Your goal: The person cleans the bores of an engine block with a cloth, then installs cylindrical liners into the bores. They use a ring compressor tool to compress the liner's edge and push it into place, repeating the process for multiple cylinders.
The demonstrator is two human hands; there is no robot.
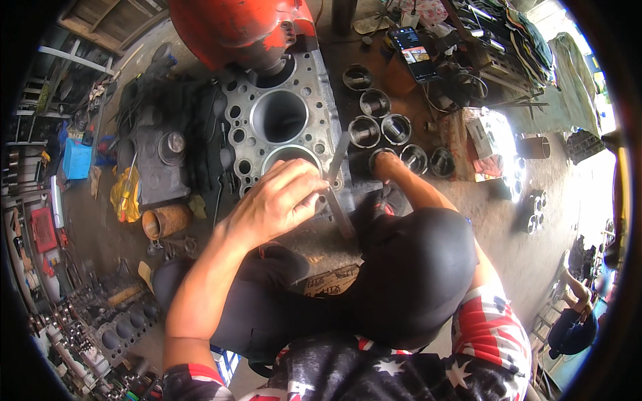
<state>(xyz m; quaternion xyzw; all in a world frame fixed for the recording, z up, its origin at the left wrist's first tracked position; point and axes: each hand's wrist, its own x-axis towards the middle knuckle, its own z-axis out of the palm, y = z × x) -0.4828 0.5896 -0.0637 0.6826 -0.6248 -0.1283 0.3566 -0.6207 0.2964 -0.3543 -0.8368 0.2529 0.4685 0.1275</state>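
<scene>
My left hand [284, 197] is over the nearest bore of a grey engine block [314, 110]. Its thumb and fingers are pinched together at a long flat metal strip [339, 157], which slants past the block's right edge. To the right, my right hand [386, 166] reaches down to a dark piston [361, 162]. Its fingertips are at the piston's top and partly hidden, so I cannot tell whether they grip it. Around it stand several more pistons, among them one with a shiny rim [396, 129] and another [414, 159]. A second open bore [281, 117] lies farther along the block.
A worn red metal part [244, 30] rests over the block's far end. Beyond the pistons lies a phone [412, 53] with a lit screen. At left are a grey casting [157, 164], a rusty cylinder sleeve [165, 222] and a yellow cloth [125, 194]. A cardboard piece [332, 281] lies between my legs.
</scene>
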